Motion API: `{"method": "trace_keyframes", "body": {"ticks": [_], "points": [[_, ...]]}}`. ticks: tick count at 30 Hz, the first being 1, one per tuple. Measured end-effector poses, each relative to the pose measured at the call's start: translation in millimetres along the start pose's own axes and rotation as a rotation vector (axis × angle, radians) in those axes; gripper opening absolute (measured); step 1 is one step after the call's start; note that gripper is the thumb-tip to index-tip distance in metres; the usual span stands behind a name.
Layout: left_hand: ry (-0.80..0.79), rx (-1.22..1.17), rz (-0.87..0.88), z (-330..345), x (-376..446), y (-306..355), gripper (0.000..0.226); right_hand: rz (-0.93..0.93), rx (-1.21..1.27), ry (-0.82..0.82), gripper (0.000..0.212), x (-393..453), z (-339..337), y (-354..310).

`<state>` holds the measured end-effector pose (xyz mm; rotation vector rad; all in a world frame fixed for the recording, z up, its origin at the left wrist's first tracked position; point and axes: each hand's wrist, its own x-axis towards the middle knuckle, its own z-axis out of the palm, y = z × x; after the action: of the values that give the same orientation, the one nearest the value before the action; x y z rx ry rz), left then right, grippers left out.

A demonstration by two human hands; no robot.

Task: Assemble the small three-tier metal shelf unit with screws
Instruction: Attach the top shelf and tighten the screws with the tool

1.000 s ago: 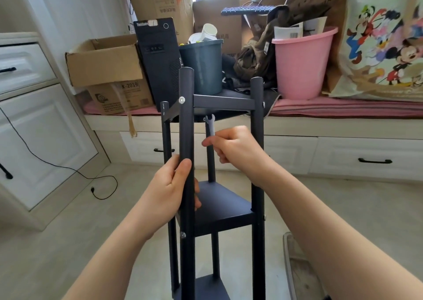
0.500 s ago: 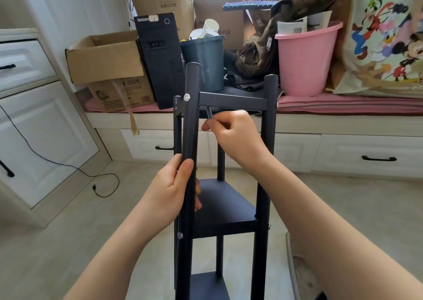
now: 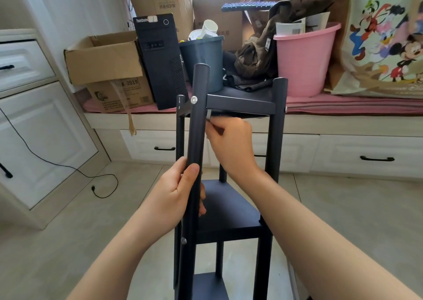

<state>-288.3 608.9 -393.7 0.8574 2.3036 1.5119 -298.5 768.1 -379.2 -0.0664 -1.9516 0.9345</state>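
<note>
wrench (image 3: 209, 116): we see only a sliver; right hand (image 3: 231, 144) and near-left post (image 3: 196, 125) hide the rest
shelf unit (image 3: 229, 210) base: cut off at our bottom edge

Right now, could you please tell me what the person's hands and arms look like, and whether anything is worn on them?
Both forearms are bare up to the frame edge: no sleeves, gloves or watch show. The left hand and right hand show no rings; nails look short and unpainted.

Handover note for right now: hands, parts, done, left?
Left hand grips the shelf's near post at mid height.
Right hand holds a small wrench up under the top tier, behind that post's screw.
Done: shelf stands upright, all three tiers mounted, screws showing on the posts.
Left: probably tightening this top joint; the others can't be judged.
</note>
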Motion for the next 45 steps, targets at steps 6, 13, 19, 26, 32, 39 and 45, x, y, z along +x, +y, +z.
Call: {"method": "trace_keyframes", "body": {"ticks": [6,13,19,26,32,39,45], "points": [[-0.009,-0.007,0.004,-1,-1,2,0.035,-0.079,-0.027,0.174,0.031,-2,18,14],[0.003,0.02,0.008,-1,0,-1,0.037,-0.027,0.003,0.118,0.022,-4,18,13],[0.037,0.032,0.025,5,0,0,0.034,0.184,0.06,-0.175,0.026,-13,-9,11],[0.032,-0.004,0.026,9,0,1,0.034,0.212,0.055,-0.227,0.025,-11,-44,0],[0.007,-0.027,0.022,10,-2,0,0.027,0.23,0.095,-0.252,0.019,-8,-55,-4],[0.004,-0.016,0.027,11,-2,-1,0.029,0.245,0.154,-0.235,0.019,-6,-48,-10],[-0.023,-0.003,0.039,9,-2,-2,0.03,0.15,0.075,-0.121,0.026,-10,-30,-2]]}}
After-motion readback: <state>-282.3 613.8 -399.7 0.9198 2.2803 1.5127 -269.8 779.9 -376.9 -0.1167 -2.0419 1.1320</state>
